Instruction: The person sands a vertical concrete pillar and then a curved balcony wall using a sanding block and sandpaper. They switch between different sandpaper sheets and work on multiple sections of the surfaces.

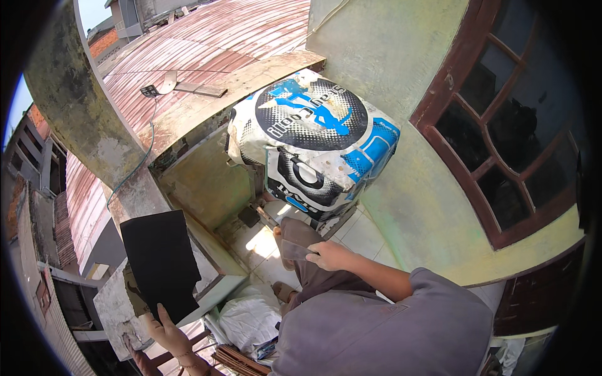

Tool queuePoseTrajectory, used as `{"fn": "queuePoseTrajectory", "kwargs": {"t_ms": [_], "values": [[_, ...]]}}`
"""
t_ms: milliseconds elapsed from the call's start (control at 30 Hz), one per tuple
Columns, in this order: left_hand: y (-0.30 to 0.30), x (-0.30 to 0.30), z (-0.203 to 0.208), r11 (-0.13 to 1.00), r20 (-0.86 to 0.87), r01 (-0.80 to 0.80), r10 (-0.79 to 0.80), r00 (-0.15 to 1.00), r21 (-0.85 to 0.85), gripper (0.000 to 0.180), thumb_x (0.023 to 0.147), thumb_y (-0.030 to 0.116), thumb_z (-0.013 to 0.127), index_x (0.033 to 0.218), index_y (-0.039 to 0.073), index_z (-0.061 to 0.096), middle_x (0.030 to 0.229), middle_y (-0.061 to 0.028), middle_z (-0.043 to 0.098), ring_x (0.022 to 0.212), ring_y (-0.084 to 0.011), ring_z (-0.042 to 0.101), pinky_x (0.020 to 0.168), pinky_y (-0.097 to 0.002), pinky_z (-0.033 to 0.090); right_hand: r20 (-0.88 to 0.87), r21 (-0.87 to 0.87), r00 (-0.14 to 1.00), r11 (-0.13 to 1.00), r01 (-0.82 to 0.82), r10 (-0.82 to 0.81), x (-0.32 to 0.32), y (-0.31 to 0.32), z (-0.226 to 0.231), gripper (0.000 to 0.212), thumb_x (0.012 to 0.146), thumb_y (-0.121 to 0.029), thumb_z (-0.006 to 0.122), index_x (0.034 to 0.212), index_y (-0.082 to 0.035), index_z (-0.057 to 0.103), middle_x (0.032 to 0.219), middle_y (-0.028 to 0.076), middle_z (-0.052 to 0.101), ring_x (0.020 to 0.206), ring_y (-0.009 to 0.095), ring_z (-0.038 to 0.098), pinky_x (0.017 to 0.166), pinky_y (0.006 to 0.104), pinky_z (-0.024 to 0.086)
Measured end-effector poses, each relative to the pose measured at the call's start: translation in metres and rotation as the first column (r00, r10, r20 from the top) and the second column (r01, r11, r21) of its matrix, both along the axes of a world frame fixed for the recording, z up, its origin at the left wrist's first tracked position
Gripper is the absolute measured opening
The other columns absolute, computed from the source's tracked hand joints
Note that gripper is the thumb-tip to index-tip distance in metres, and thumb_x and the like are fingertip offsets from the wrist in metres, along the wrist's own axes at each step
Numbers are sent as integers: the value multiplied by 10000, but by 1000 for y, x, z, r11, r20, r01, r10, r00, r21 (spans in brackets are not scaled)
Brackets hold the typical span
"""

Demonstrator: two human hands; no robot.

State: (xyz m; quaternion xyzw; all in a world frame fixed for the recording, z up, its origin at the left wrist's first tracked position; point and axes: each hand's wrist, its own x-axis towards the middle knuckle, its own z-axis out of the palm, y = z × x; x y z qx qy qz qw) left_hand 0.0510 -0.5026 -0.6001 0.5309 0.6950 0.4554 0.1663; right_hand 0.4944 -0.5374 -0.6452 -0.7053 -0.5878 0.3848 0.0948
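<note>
My right hand (331, 255) is closed around the handle of what looks like a broad-bladed knife (295, 250), held over my trouser leg with the blade toward the left. At the lower left, my left hand (166, 332) has its fingers spread, one fingertip resting on the bottom edge of a black sheet (162, 260). That sheet has a ragged right edge and lies over the pale ledge (111, 307). A brownish piece (133, 291) peeks out from under its left side.
Ahead stands a bulky object under a white, blue and black printed cover (313, 135). A brown-framed window (495, 125) is on the right wall. White sacking (251, 316) lies by my feet. Beyond the low wall is a rusty corrugated roof (207, 37), with a wooden strip (200, 89) on the wall.
</note>
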Motion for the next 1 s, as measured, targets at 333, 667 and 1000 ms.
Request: {"fn": "queuePoseTrajectory", "kwargs": {"t_ms": [333, 667, 1000], "values": [[-4, 149, 4, 787, 210, 598, -617, 759, 152, 316, 961, 62, 656, 1236, -88, 617, 1110, -195, 700, 957, -222, 638, 867, -336, 515, -264, 48, 925, 954, 297, -275, 31, -37, -32, 430, 909, -441, 713, 1115, -64, 693, 809, 114, 685, 765, 218, 651, 708, 394, 487], [-60, 270, 19, 585, -337, 802, -736, 588, 120, 468, 794, -64, 592, 1261, -46, 593, 1215, -225, 651, 1154, -396, 628, 952, -446, 520, -883, -104, 353, 864, 492, -308, 7, -40, 79, 449, 908, -513, 706, 878, -77, 606, 689, -15, 553, 570, 79, 519, 521, 254, 412], [-84, 336, 11, 501, -530, 841, -666, 525, 203, 579, 799, 12, 530, 1377, -31, 519, 1425, -180, 540, 1336, -365, 499, 1128, -532, 360, -796, 149, 475, 640, 754, -375, 44, -77, 127, 242, 856, -170, 749, 990, 22, 686, 848, 34, 664, 728, 92, 610, 619, 243, 471]]}}
